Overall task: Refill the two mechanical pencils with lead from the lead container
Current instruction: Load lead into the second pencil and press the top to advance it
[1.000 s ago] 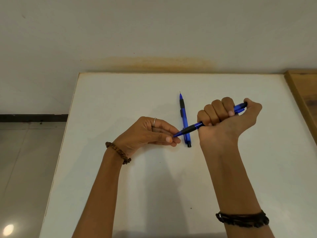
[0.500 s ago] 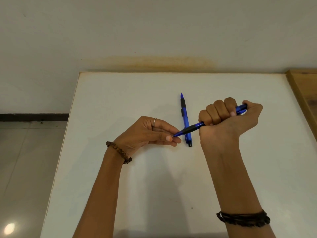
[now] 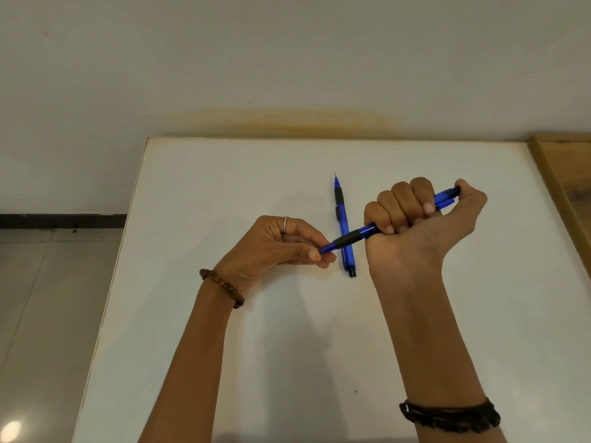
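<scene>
While the right hand (image 3: 422, 219) fists one pencil (image 3: 355, 237), thumb on its cap, the left hand (image 3: 281, 244) pinches at its tip, likely feeding lead; next, steady clicking, above the second pencil (image 3: 341, 215).

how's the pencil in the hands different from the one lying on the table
The held pencil is gripped in the right hand, with the left hand pinching its tip; the lying pencil is untouched, flat on the table.
The held pencil slants across the view, tip to the left; the lying pencil points away toward the wall.
Thin lead shows at the lying pencil's tip; the held pencil's tip is hidden by fingers.
Both are blue with black grips.
</scene>
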